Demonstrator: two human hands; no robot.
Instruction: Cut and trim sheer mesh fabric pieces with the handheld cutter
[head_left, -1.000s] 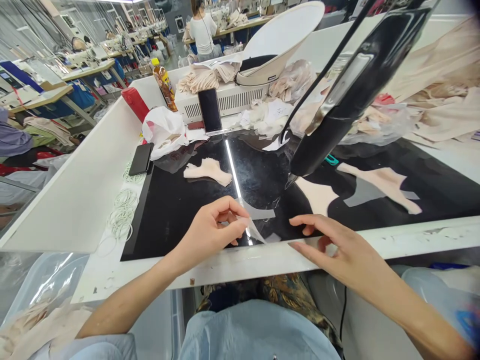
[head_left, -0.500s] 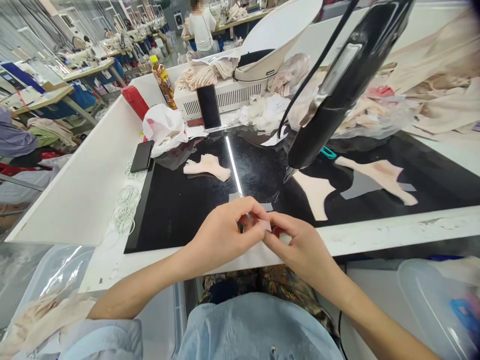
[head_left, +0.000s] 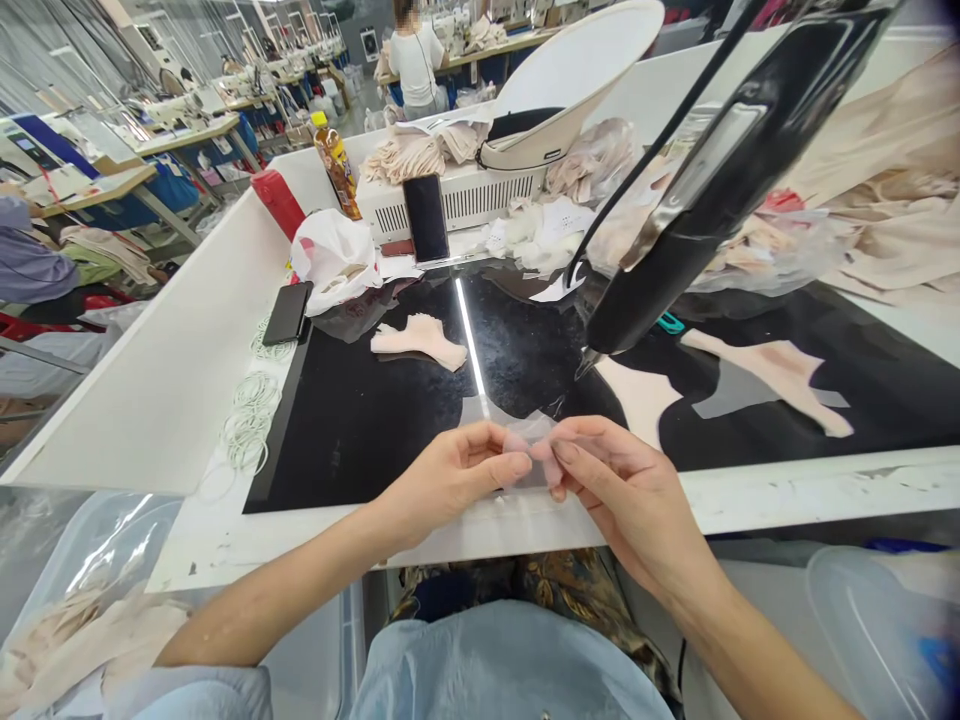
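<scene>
Above the front edge of the black work surface [head_left: 360, 440], my left hand [head_left: 450, 470] and my right hand [head_left: 630, 485] are close together. A small, thin, pale pink piece of fabric [head_left: 552, 472] lies between their fingertips. My right thumb and fingers pinch it. The left thumb and forefinger are closed at its other side, partly covering it. Just beyond the fingers is a sheer greyish piece [head_left: 480, 408], and I cannot tell whether the two are joined. Beige cut fabric pieces lie on the surface: a stack [head_left: 420, 342] at left and one [head_left: 641, 400] at right.
A black lamp-like arm [head_left: 697, 190] slants down at the right. Another beige piece [head_left: 780, 370] lies on sheer grey material. Phones [head_left: 288, 312], a white plastic bag [head_left: 334, 260], pale elastic loops [head_left: 253, 420] and a bottle [head_left: 336, 165] line the left and back. A person [head_left: 416, 60] is far off.
My hands have drawn slightly apart, the right one shifting right and turning its palm more into view. More of the thin fabric shows between them. The whole view has tilted a little.
</scene>
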